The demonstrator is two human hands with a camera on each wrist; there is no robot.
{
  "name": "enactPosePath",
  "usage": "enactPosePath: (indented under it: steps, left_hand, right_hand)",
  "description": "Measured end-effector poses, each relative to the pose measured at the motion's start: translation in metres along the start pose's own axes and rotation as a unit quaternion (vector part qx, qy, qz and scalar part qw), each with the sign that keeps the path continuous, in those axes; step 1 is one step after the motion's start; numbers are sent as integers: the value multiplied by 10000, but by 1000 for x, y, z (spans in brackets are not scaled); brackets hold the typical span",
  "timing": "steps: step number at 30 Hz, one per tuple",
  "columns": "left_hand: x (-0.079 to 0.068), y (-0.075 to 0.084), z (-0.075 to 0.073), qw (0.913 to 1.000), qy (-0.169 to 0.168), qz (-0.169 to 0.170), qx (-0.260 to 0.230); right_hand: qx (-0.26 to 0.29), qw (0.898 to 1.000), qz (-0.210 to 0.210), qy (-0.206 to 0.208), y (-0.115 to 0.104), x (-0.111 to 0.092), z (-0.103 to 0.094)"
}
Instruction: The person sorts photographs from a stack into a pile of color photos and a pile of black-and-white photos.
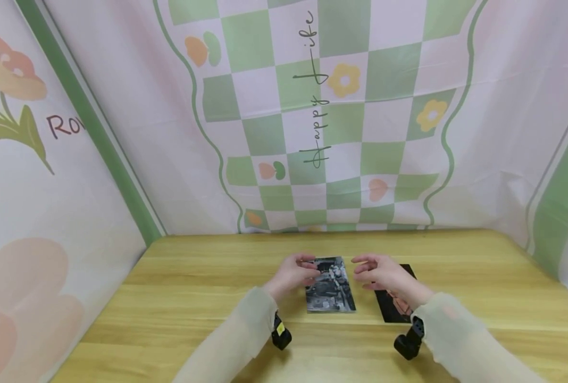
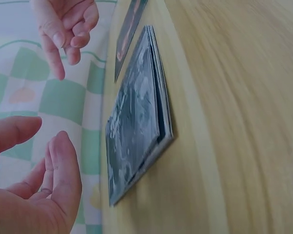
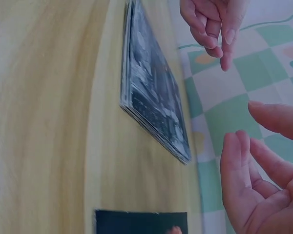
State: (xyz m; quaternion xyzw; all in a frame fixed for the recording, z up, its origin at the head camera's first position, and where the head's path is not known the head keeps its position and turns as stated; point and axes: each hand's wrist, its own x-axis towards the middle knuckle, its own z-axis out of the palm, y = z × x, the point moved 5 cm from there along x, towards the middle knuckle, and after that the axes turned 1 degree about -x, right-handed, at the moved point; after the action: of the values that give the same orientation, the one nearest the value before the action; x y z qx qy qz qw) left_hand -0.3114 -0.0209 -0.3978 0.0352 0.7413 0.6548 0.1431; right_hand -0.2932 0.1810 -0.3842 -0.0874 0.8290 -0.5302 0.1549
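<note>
A thin stack of cards with a black-and-white picture on top [image 1: 329,290] lies flat on the wooden table; its layered edges show in both wrist views. My left hand [image 1: 294,274] hovers over the stack's left side, fingers relaxed and holding nothing. To the stack's right lies a dark card with an orange-pink figure [image 1: 393,307], partly hidden under my right hand [image 1: 384,274]. That hand is held above it, fingers loosely bent, with a gap between thumb and fingertips [image 3: 229,146]. In the left wrist view, the left hand [image 2: 44,180] is apart from the stack.
The light wooden table [image 1: 193,298] reaches back to a hanging cloth [image 1: 341,122] with green and white checks. Another printed cloth [image 1: 49,213] hangs at the left. Black wrist cameras [image 1: 281,334] sit on both wrists, low over the table.
</note>
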Motion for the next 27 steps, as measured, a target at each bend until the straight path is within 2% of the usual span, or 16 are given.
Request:
enactPosePath:
  steps: [7,17,27]
  left_hand:
    - [0,-9,-6,9998,117,21,-134]
    - [-2,-26,-12,9998,170,-80,57]
    - [-2,-32,-14,9997,170,-131,95]
  right_hand:
    - [-58,9999,158,15,4,3,8]
    - [-4,9995,281,115,13,8,14]
    - [56,9984,544,129,21,10,16]
